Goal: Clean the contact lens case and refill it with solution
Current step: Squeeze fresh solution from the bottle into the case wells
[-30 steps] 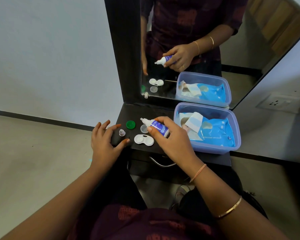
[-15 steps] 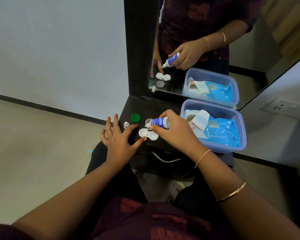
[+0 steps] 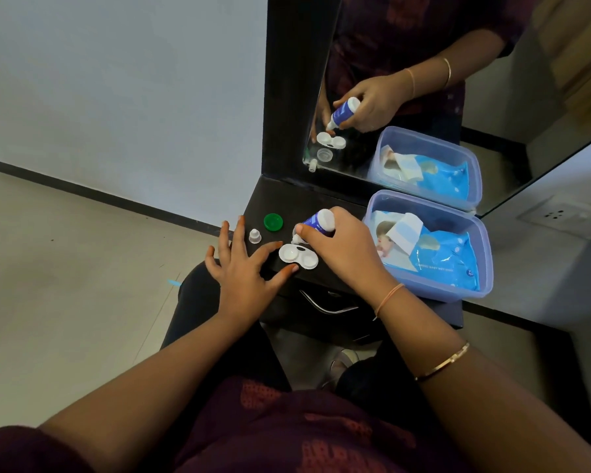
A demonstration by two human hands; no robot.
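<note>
At the near edge of the desk [image 3: 287, 203] the right hand [image 3: 345, 254] grips a blue-and-white bottle [image 3: 316, 222], fingers curled round it, tipping it so its nozzle points down at the far rim of the left well of the case [image 3: 298, 257]. The white case lies open on the desk, both wells up. The left hand [image 3: 243, 271] rests flat to its left, fingers spread and straight, grasping nothing; its thumb and forefinger tips lie just beside the case, though contact cannot be told. Farther left stand a small clear cap [image 3: 255, 235] and a green cap [image 3: 273, 222]. To the right, a tub [image 3: 437, 291] holds a blue wipes pack [image 3: 437, 257]. Beyond, a mirror [image 3: 492, 138] repeats the scene.
</note>
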